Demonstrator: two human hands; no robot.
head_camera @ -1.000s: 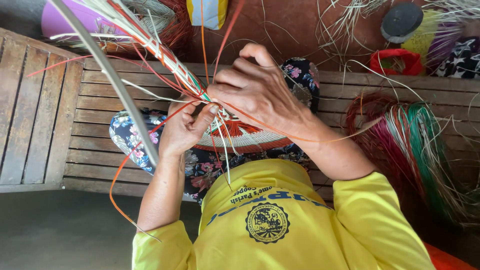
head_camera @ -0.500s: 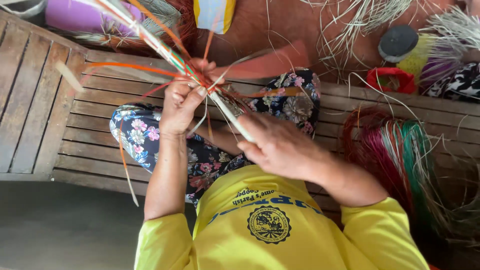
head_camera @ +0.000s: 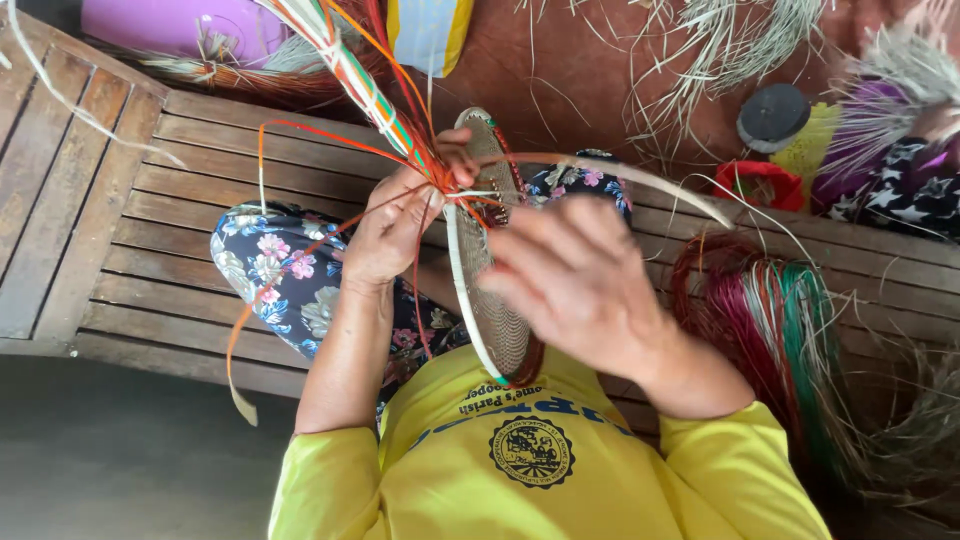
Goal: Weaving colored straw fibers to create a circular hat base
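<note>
Now the woven disc (head_camera: pixel 497 300) stands on edge, turned since a moment ago. Left hand (head_camera: pixel 395 235) pinches the strand bundle (head_camera: pixel 350 70) at its rim; right hand (head_camera: pixel 580 280), blurred, grip unclear, has moved just below.

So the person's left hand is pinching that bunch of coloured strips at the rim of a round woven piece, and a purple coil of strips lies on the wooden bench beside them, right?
Not quite. The head view shows the coil of strips on the wooden bench is red, green and pale, not purple. The rest holds: the left hand pinches the bunch of coloured strips at the rim of the round woven piece.
</note>
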